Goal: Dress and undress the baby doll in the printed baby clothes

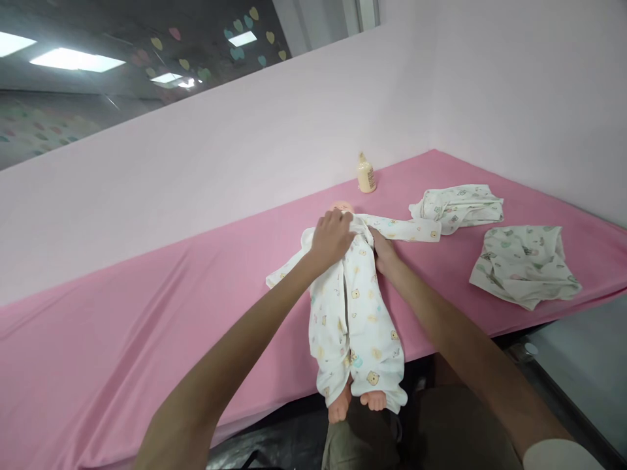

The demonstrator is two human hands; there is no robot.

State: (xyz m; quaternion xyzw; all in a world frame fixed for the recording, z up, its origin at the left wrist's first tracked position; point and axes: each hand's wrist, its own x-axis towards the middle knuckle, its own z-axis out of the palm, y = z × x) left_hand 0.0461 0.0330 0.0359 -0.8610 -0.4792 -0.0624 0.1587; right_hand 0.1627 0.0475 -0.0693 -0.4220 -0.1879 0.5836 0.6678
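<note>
A baby doll (337,411) lies on its back, its head partly hidden behind my left hand and its feet over the front edge of the pink-covered table. It is dressed in a white romper (372,313) printed with small bears. My left hand (333,238) is at the chest, fingers curled on the romper near the collar. My right hand (385,251) grips the romper at the armhole side, its fingers partly hidden by the cloth. The sleeve beside my right hand lies stretched out flat; the other sleeve spreads out past my left wrist.
A pump bottle (366,176) of pale yellow liquid stands behind the doll by the wall. Two white printed cloth pieces, a folded garment (460,205) and a crumpled one (526,264), lie to the right. The pink sheet (122,326) has creases at left.
</note>
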